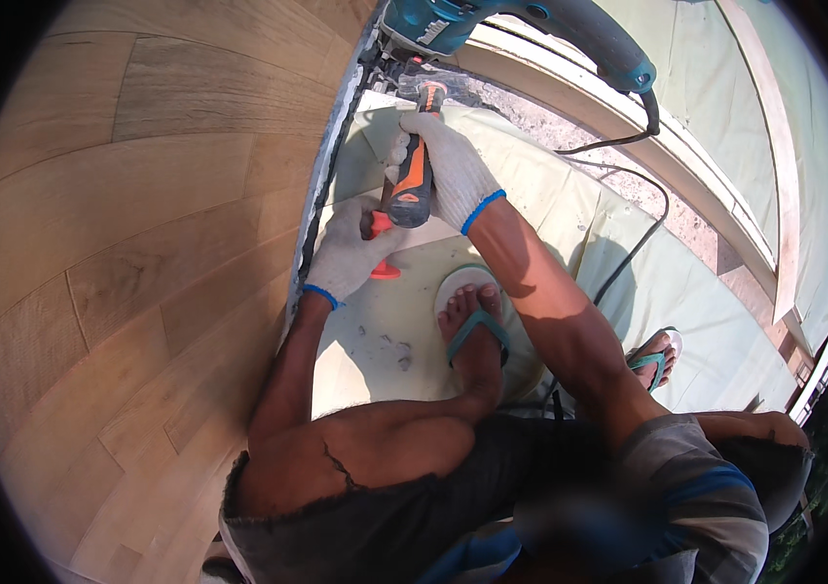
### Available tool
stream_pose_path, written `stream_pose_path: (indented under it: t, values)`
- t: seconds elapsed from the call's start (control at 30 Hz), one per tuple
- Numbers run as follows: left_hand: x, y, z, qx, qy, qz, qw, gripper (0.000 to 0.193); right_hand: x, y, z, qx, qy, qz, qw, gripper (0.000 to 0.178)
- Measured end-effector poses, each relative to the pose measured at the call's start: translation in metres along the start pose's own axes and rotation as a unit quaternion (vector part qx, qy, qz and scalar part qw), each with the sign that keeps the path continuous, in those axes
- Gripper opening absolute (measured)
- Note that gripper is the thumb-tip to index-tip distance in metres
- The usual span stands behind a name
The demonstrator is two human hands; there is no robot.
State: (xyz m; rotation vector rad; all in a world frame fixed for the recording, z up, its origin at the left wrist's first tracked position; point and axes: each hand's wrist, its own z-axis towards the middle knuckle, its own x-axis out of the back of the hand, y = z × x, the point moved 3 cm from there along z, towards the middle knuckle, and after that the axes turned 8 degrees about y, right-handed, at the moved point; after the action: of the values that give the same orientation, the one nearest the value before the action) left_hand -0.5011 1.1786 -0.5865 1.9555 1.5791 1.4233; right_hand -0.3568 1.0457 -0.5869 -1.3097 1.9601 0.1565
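Plank floor (170, 195); pale sheet (555, 209) along its right edge; blue power tool (441, 24) ahead, at that edge, cord (668, 200) crossing the sheet. Near the edge, right hand (448, 165) clenches an orange-black tool (412, 180); left hand's (348, 251) fingers grasp a red handle (381, 224).

The left 1 of 2 head-worn, wide fisheye cameras looks steeply down. It sits fairly close above the left hand (348, 251) and right hand (451, 170), just right of the wood-patterned floor (170, 195), which curves toward the view's rim.
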Motion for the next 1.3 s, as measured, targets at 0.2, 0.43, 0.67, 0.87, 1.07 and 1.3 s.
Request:
stream_pose_path:
  t: [0.2, 0.43, 0.67, 0.87, 1.07, 1.3]
  values:
    - [-0.010, 0.012, 0.010, 0.074, 0.007, -0.078, 0.994, 0.043, 0.038, -0.011, -0.046, 0.015, 0.023, -0.031, 0.999, 0.017]
    - [-0.041, 0.031, 0.076, 0.089, -0.068, -0.569, 0.815, 0.022, 0.068, -0.020, -0.082, 0.005, 0.035, -0.097, 0.995, 0.016]
    - [-0.070, 0.057, 0.126, 0.080, 0.001, -0.554, 0.829, 0.015, 0.083, -0.022, -0.100, -0.001, 0.047, -0.173, 0.984, 0.028]
    - [-0.073, 0.050, 0.129, 0.104, 0.046, -0.428, 0.897, 0.020, 0.091, -0.018, -0.096, 0.025, 0.046, -0.223, 0.973, 0.033]
    - [-0.070, 0.047, 0.129, 0.090, 0.009, -0.331, 0.939, 0.021, 0.096, -0.010, -0.087, 0.051, 0.038, -0.290, 0.955, 0.040]
    - [-0.065, 0.058, 0.116, 0.080, -0.026, -0.347, 0.934, 0.023, 0.108, 0.009, -0.079, 0.063, 0.037, -0.297, 0.952, 0.042]
